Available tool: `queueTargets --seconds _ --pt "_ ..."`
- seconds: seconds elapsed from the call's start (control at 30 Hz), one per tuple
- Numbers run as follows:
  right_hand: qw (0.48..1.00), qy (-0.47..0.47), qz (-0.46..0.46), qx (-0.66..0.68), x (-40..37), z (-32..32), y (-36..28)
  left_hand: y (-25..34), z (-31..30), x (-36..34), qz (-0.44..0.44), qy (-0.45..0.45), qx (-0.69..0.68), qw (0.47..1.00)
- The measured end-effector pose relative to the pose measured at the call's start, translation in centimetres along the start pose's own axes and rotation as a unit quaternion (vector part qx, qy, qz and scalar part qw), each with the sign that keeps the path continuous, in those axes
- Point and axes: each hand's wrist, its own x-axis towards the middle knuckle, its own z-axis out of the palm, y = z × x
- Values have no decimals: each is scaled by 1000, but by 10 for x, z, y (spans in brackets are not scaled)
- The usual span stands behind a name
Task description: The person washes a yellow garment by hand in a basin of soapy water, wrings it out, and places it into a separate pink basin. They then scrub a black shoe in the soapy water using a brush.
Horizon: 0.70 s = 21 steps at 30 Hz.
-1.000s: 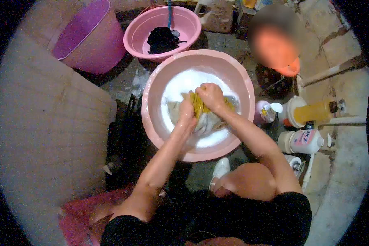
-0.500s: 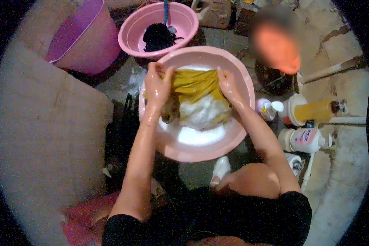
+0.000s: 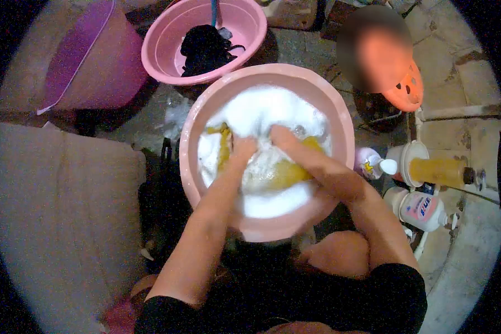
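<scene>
A large pale pink basin (image 3: 190, 167) holds soapy water topped with thick white foam (image 3: 267, 111). Mustard-yellow cloth (image 3: 289, 173) lies mostly under the water, with parts showing at the left and right. My left hand (image 3: 244, 149) is pushed down into the suds beside the cloth, fingers out of sight. Close by on the right, my right hand (image 3: 284, 137) is also sunk in the foam. Whether either hand grips the cloth is hidden by the water.
Behind stands a pink basin (image 3: 156, 53) with black cloth (image 3: 206, 50) in it, beside a purple-pink bucket (image 3: 103, 78). Bottles, including a white labelled one (image 3: 423, 210) and a pump bottle (image 3: 368, 162), line the right. An orange perforated item (image 3: 404, 92) is at upper right.
Both hands have gone down from above the foam, where they held the yellow cloth stretched between them, into the water. The cloth is now largely submerged, and the view has shifted slightly.
</scene>
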Motion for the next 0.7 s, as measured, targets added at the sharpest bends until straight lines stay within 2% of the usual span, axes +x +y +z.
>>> queueTargets --seconds 0.03,0.07,0.13,0.17,0.2,0.23,0.27,0.3,0.33,0.37,0.4,0.47,0.5,0.53,0.57,0.6,0.63,0.67,0.7 --pt "1000 -2 6 2 -18 -4 -18 -8 11 4 0 -19 -32 999" --pt "988 -36 37 146 -40 -26 -56 -15 24 8 0 -30 -78 996" --pt "956 -3 151 250 -71 -59 -114 -27 41 10 -4 -38 -163 986" --pt "956 -2 153 251 -69 -59 -101 -32 43 8 -5 -41 -186 982" --pt "983 -76 59 154 -61 -57 -77 -38 41 6 -5 -39 -190 981" --pt "987 -147 -35 51 -44 -53 -46 -43 38 5 -1 -36 -187 982" --pt "988 -142 -41 48 -25 -37 -16 -47 31 0 7 -33 -171 985" --pt "997 -67 16 -33 -6 -19 17 -46 20 -4 21 -26 -139 990" --pt "991 -1 84 -104 1 -23 -3 -45 6 -9 36 -20 -99 994" --pt "984 -67 121 -115 10 -46 -16 -45 -10 -12 60 -8 -39 997" --pt "970 -134 155 -129 7 -92 -83 -41 -33 -19 88 21 26 996" --pt "993 -54 101 -31 -6 -94 -84 -33 -69 -21 131 90 127 979" --pt "996 28 46 65 -15 -95 -89 -35 -79 -20 134 112 141 974" --pt "997 29 43 65 -30 -101 -101 -46 -69 -12 124 113 142 976" --pt "987 50 45 144 -50 -113 -122 -57 -60 -4 114 114 143 977" --pt "971 73 42 224 -65 -120 -136 -62 -76 -18 101 34 125 986" --pt "971 74 41 223 -65 -124 -122 -70 -76 -21 101 35 125 986" --pt "958 135 23 251 -66 -127 -99 -77 -74 -25 113 48 -161 979" --pt "941 197 4 275 -73 -133 -97 -74 -76 -34 117 58 -433 892"
